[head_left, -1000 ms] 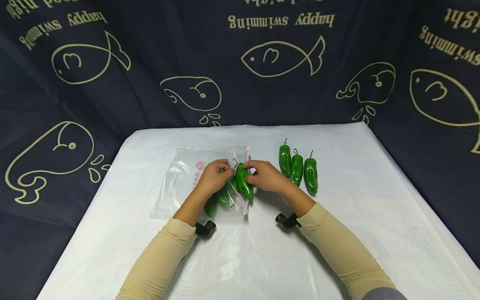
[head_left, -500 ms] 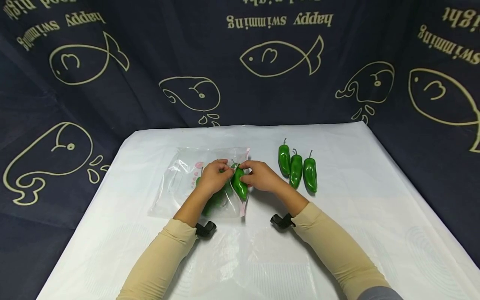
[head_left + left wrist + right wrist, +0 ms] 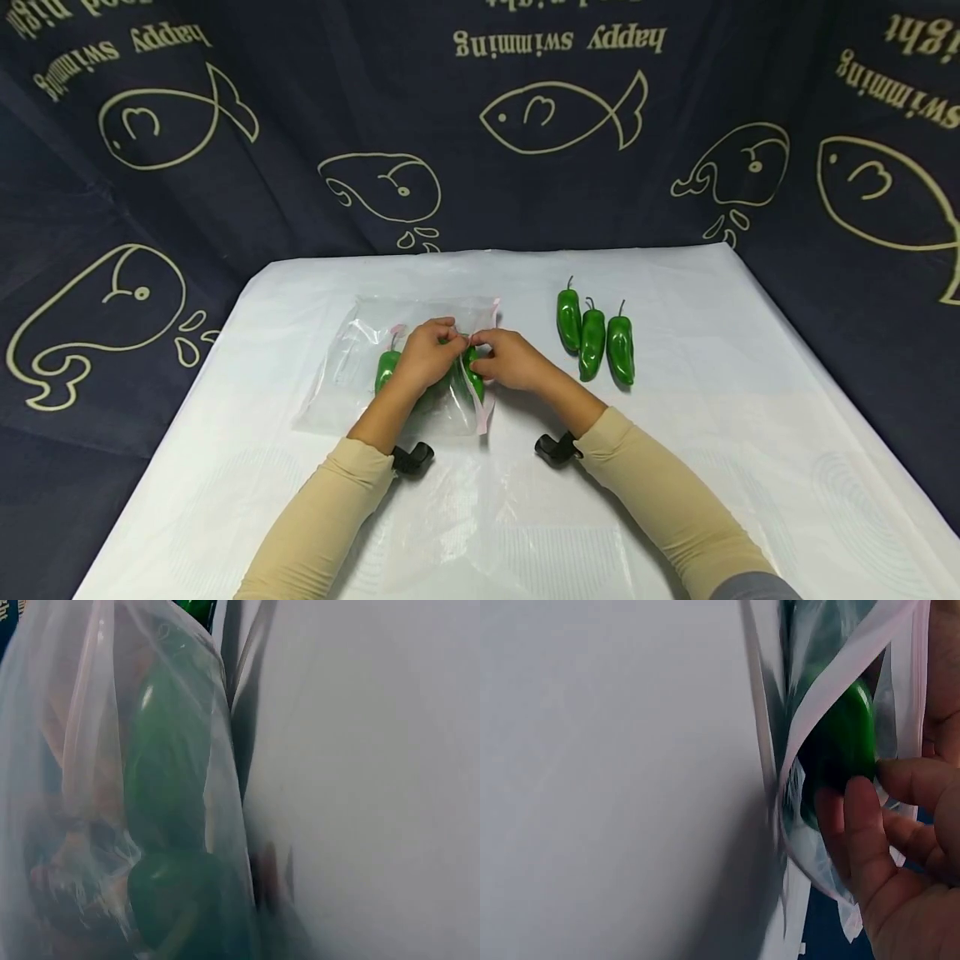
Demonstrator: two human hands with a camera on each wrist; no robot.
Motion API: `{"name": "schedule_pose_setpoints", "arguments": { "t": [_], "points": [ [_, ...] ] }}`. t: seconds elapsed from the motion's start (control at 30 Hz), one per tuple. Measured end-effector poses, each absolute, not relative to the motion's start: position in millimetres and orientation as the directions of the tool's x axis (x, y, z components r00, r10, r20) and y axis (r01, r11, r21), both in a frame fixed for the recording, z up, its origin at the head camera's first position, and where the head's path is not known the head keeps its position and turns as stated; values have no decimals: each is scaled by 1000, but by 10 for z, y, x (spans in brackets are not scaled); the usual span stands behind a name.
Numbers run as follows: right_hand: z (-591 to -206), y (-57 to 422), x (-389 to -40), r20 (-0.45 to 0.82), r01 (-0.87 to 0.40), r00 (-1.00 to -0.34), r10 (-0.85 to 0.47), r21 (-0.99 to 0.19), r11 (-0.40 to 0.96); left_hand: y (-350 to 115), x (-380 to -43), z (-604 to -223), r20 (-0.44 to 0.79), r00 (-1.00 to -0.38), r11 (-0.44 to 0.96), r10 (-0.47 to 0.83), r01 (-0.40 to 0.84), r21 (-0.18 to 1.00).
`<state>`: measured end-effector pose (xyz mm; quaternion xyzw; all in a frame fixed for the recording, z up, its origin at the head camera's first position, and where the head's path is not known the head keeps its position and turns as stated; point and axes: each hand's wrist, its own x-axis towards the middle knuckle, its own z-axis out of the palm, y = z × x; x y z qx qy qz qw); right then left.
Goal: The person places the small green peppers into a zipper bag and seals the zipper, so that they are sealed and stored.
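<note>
A clear zip bag [image 3: 333, 396] with a pink edge lies on the table, its mouth to the right. My left hand [image 3: 427, 360] pinches the upper layer of the bag at its mouth. My right hand [image 3: 512, 362] holds a green pepper [image 3: 473, 372] that is partly inside the opening. In the right wrist view, thumb and fingers of that hand grip this pepper [image 3: 851, 739] behind the pink strip. Another green pepper [image 3: 387, 367] shows through the plastic left of my left hand, which hides part of the contents. The left wrist view shows green peppers [image 3: 169, 757] blurred through the bag.
Three loose green peppers, a left one [image 3: 568, 321], a middle one [image 3: 592, 343] and a right one [image 3: 620, 348], lie side by side right of the bag. A white cloth covers the table [image 3: 712, 350]. Behind it hangs a dark curtain [image 3: 562, 200] with fish drawings.
My right hand has moved left, carrying the green pepper from over the bag's mouth into the opening. A pepper inside has shifted left. My left hand has stayed in place.
</note>
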<state>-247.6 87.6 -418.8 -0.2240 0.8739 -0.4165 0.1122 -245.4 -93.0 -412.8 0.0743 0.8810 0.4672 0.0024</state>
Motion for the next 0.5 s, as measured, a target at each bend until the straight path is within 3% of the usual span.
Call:
{"name": "schedule_pose_setpoints", "arguments": {
  "t": [0.5],
  "points": [
    [-3939,1159,-2405,23,-300,-895,-445,-768,565,-936,-2443,-4155,42,-991,565,130,109,818]
  ]
}}
